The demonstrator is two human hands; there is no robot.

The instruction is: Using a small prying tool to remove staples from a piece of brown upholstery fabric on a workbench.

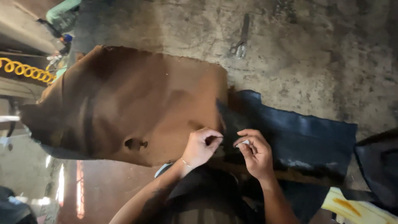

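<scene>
A large brown sheet of leather-like material [124, 103] lies spread over the left and middle of a concrete floor [311, 49]. A dark blue-black sheet [298, 137] lies beside it on the right, their edges overlapping. My left hand [201, 146] pinches the brown sheet's edge where the two meet. My right hand [256, 152] rests on the dark sheet, fingers closed on a small white piece [245, 142]. The brown sheet has a small hole [136, 144] near its lower edge.
Metal scissors [241, 39] lie on the floor at the top. A yellow coiled hose [25, 70] hangs at the far left near some clutter. Another dark sheet [379, 166] sits at the right edge, with a yellow-white object [356, 209] below it.
</scene>
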